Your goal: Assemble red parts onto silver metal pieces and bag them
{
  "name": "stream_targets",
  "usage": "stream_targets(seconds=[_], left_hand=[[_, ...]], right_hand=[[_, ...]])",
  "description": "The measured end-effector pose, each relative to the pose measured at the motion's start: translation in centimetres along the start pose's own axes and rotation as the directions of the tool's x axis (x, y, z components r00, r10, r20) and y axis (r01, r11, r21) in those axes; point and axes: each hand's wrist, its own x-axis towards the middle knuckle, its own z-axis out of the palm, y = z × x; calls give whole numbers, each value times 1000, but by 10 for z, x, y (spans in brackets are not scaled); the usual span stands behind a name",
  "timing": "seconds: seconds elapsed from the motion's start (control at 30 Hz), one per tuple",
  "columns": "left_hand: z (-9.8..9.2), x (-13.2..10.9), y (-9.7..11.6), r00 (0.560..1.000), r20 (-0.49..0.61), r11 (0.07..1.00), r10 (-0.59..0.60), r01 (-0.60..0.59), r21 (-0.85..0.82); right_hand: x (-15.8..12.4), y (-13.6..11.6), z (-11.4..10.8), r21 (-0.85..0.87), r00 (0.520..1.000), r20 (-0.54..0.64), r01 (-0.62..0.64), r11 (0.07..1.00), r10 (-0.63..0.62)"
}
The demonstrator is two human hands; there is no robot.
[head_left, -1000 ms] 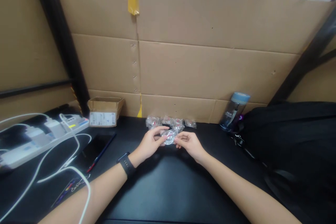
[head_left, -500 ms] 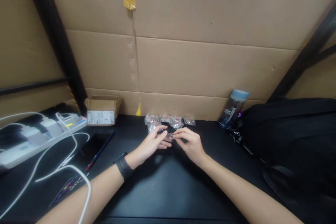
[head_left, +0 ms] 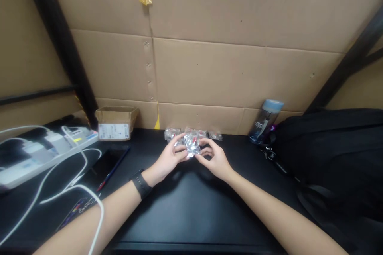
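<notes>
Between my two hands, above the black table [head_left: 179, 215], a small clear plastic packet [head_left: 190, 146] stands upright, silvery with a red spot; its contents are too small to make out. My left hand [head_left: 170, 157] pinches its left side between thumb and fingers. The fingertips of my right hand [head_left: 214, 157] grip the right edge. Just behind the hands, several similar clear packets [head_left: 215, 136] lie in a row near the cardboard wall, partly covered by the fingers and the held packet.
To the left are a small open cardboard box [head_left: 115, 130], a white power strip [head_left: 18, 175] with plugs and looping white cables [head_left: 100, 211], and a dark flat device [head_left: 110, 163]. A water bottle [head_left: 265, 123] and a black backpack [head_left: 335, 155] stand on the right. The cardboard wall [head_left: 197, 75] closes off the back.
The packet has turned from nearly edge-on to face me. My left hand has closed from spread fingers onto its left side. The view has shifted slightly.
</notes>
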Motion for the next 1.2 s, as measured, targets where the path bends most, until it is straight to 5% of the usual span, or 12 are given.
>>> stream_targets(seconds=[0.57,0.93,1.2], left_hand=[[-4,-2,1,998,57,999,20,-23,49],[1,-2,-1,1000,-4,1000,-15,15,4],[2,-4,-5,999,-23,998,-38,37,-53]], right_hand=[[2,-3,-5,-20,999,42,-31,999,32],[3,-12,-9,-239,974,76,226,944,-214],[-2,-11,-2,-249,966,125,253,935,-228]])
